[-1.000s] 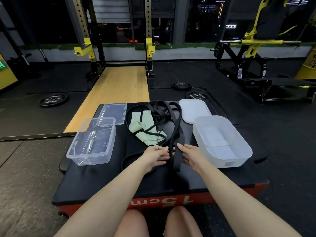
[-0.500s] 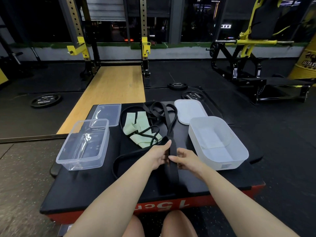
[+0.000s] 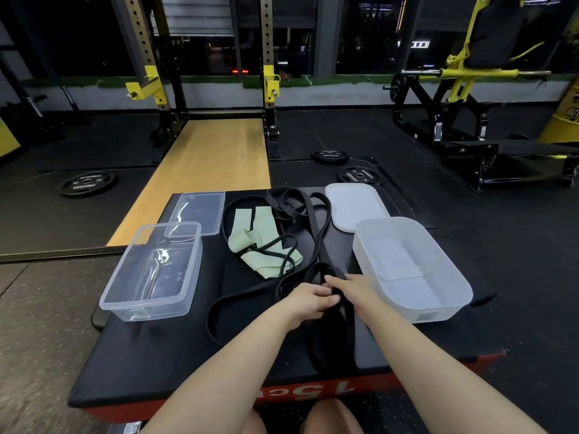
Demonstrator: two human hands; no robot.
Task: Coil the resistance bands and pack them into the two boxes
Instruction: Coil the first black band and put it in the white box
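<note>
Black wide band (image 3: 340,311) is being gripped by left hand (image 3: 308,300) and right hand (image 3: 351,288) fingers; coiling is just starting, winding judged next.

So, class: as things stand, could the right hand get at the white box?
Probably yes. The right hand grips the wide black band right beside the white box, which is open-topped with nothing between; it must release first.

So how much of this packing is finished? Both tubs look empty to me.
Nothing is packed: the clear box and the white box are empty, their lids off. Both the left hand and the right hand grip the wide black band, starting its coil. The green band and thin black band lie loose, untouched.
</note>
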